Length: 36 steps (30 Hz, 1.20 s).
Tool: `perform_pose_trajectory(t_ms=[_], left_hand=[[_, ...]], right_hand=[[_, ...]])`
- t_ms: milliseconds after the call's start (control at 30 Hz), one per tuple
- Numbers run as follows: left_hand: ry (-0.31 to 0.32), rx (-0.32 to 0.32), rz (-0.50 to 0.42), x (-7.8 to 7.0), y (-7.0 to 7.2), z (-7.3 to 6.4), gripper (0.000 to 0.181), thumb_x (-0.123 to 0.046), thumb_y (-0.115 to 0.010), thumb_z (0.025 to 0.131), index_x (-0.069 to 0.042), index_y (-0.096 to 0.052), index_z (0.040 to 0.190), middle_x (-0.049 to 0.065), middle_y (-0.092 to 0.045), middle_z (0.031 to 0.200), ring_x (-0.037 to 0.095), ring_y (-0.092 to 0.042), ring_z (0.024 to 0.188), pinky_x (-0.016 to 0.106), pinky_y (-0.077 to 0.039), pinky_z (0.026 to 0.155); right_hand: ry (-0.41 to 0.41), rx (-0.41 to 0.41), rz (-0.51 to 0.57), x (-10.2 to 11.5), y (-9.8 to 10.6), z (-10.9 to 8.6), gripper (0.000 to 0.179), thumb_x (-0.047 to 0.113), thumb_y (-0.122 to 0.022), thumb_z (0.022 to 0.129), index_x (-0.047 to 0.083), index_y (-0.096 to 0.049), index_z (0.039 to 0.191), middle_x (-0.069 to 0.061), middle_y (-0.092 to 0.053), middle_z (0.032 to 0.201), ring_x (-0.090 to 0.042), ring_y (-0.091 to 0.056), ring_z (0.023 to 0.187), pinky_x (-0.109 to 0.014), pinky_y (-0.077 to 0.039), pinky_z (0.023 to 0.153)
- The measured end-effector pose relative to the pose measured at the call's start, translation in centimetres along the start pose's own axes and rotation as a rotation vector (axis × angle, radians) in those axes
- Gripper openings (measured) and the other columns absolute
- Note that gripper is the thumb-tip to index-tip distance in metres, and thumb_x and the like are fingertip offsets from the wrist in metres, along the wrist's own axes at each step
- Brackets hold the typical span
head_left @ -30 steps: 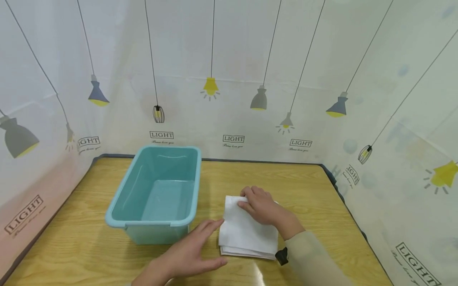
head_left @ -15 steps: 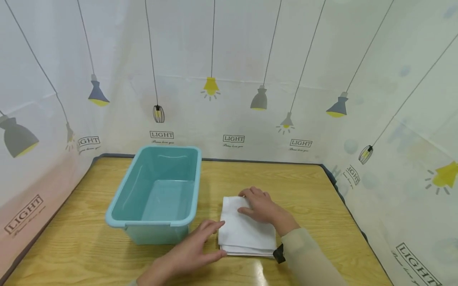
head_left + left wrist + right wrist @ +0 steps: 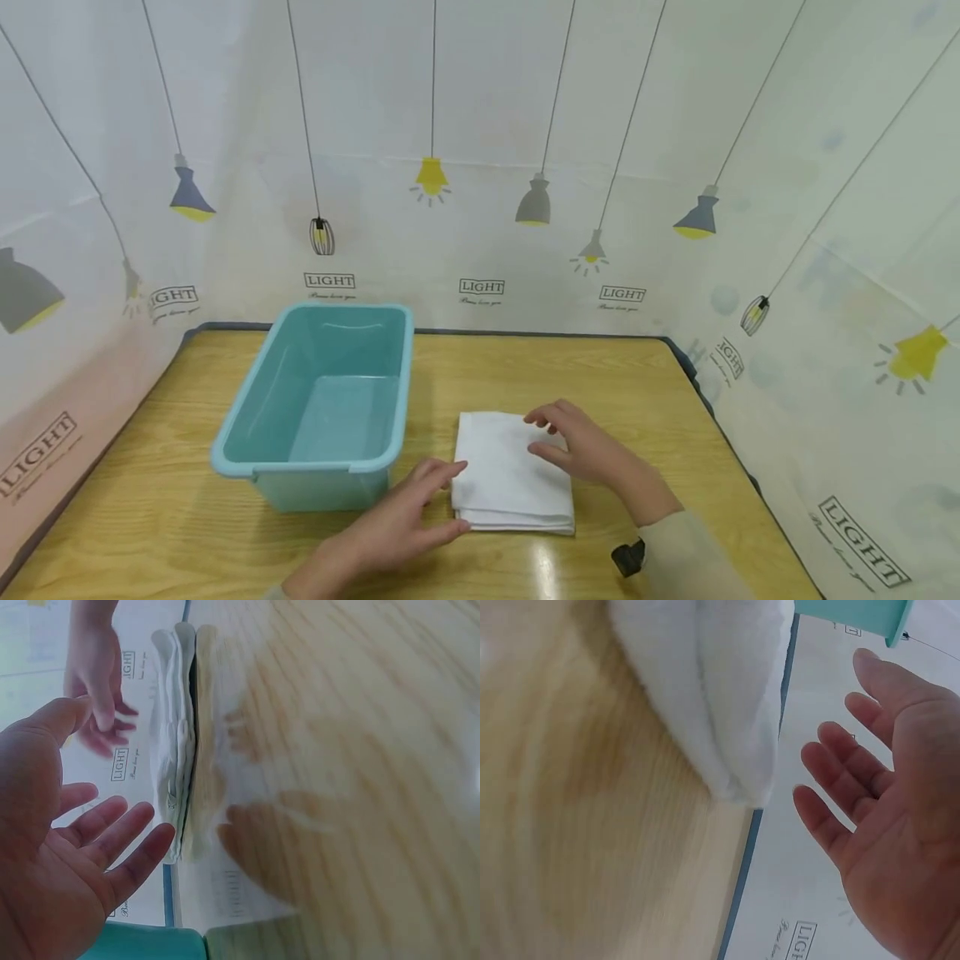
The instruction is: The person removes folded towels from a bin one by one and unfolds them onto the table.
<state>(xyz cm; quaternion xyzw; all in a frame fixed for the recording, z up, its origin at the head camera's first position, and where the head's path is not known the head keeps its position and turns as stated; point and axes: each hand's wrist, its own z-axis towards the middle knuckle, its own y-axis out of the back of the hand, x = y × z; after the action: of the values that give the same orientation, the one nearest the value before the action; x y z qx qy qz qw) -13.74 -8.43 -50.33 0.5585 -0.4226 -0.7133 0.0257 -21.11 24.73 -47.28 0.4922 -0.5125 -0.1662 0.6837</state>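
Observation:
A folded white towel lies flat on the wooden table, its stacked layers visible edge-on in the left wrist view. Along the towel's left side is my left hand, thumb and fingers spread, the tips close to its edge; whether they touch it I cannot tell. Over the towel's right edge hovers my right hand, fingers loosely bent and nothing in them. The right wrist view shows that hand apart from the towel.
An aqua plastic basin, with nothing inside, stands on the table left of the towel. A white curtain printed with lamps surrounds the table at the back and sides. A black band is at the right wrist.
My right hand has lifted off the towel and moved right. My left hand stays at the towel's left side. The head view has shifted slightly.

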Motion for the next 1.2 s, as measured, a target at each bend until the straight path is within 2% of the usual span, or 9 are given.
perform_pose_trajectory(t_ms=[233, 367, 500, 700, 867, 1033, 1200], left_hand=[[-0.039, -0.027, -0.012, 0.4, 0.0, -0.2, 0.077, -0.051, -0.073, 0.105, -0.011, -0.048, 0.165, 0.004, -0.058, 0.143, 0.025, -0.061, 0.126, 0.043, -0.056, 0.104], [-0.05, -0.029, -0.025, 0.6, 0.0, -0.2, 0.075, -0.051, -0.073, 0.105, -0.011, -0.049, 0.164, 0.004, -0.058, 0.142, 0.024, -0.063, 0.126, 0.041, -0.056, 0.104], [-0.07, -0.038, -0.039, 0.9, -0.1, -0.3, 0.072, -0.046, -0.074, 0.106, -0.009, -0.05, 0.163, 0.007, -0.059, 0.142, 0.026, -0.065, 0.126, 0.042, -0.057, 0.105], [-0.094, -0.049, -0.054, 1.1, -0.3, -0.5, 0.068, -0.043, -0.074, 0.106, -0.008, -0.053, 0.16, 0.008, -0.061, 0.14, 0.026, -0.066, 0.123, 0.039, -0.057, 0.102], [-0.081, -0.045, -0.074, 1.0, -0.2, -0.5, 0.068, -0.044, -0.074, 0.106, -0.008, -0.053, 0.16, 0.007, -0.061, 0.14, 0.025, -0.066, 0.123, 0.037, -0.056, 0.101], [-0.074, -0.037, -0.093, 1.0, -0.1, -0.6, 0.069, -0.044, -0.074, 0.106, -0.008, -0.052, 0.161, 0.008, -0.06, 0.141, 0.027, -0.066, 0.124, 0.036, -0.056, 0.1], [-0.094, -0.049, -0.101, 1.0, -0.2, -0.8, 0.065, -0.042, -0.073, 0.107, -0.007, -0.054, 0.158, 0.01, -0.061, 0.14, 0.03, -0.066, 0.125, 0.035, -0.056, 0.096]], right_hand=[[0.022, 0.056, 0.063, -1.2, 0.7, -3.9, 0.035, 0.036, -0.069, 0.11, 0.02, -0.066, 0.141, -0.005, -0.061, 0.132, -0.017, -0.059, 0.109, -0.038, -0.057, 0.091], [0.007, 0.107, 0.122, -1.8, 0.5, -5.7, 0.028, 0.028, -0.071, 0.109, 0.025, -0.069, 0.137, -0.006, -0.061, 0.13, -0.015, -0.059, 0.106, -0.031, -0.054, 0.087], [-0.005, 0.135, 0.159, -2.3, -0.2, -6.8, 0.031, 0.022, -0.075, 0.106, 0.029, -0.072, 0.136, -0.006, -0.06, 0.126, -0.011, -0.059, 0.1, -0.027, -0.054, 0.084], [0.018, 0.124, 0.149, -2.7, -1.7, -6.9, 0.04, 0.026, -0.083, 0.1, 0.035, -0.075, 0.138, -0.002, -0.055, 0.116, -0.003, -0.052, 0.084, -0.022, -0.051, 0.074], [0.043, 0.103, 0.156, -2.8, -2.0, -6.4, 0.028, 0.029, -0.079, 0.103, 0.033, -0.081, 0.131, 0.001, -0.057, 0.111, -0.002, -0.05, 0.082, -0.022, -0.05, 0.072], [0.033, 0.062, 0.268, -3.0, -1.4, -5.7, 0.025, 0.032, -0.076, 0.104, 0.024, -0.084, 0.126, 0.004, -0.064, 0.101, -0.003, -0.052, 0.082, -0.023, -0.048, 0.072], [0.048, 0.021, 0.396, -3.5, -1.0, -4.9, 0.022, 0.023, -0.074, 0.106, 0.011, -0.084, 0.122, 0.001, -0.072, 0.098, -0.003, -0.055, 0.082, -0.023, -0.05, 0.071]])
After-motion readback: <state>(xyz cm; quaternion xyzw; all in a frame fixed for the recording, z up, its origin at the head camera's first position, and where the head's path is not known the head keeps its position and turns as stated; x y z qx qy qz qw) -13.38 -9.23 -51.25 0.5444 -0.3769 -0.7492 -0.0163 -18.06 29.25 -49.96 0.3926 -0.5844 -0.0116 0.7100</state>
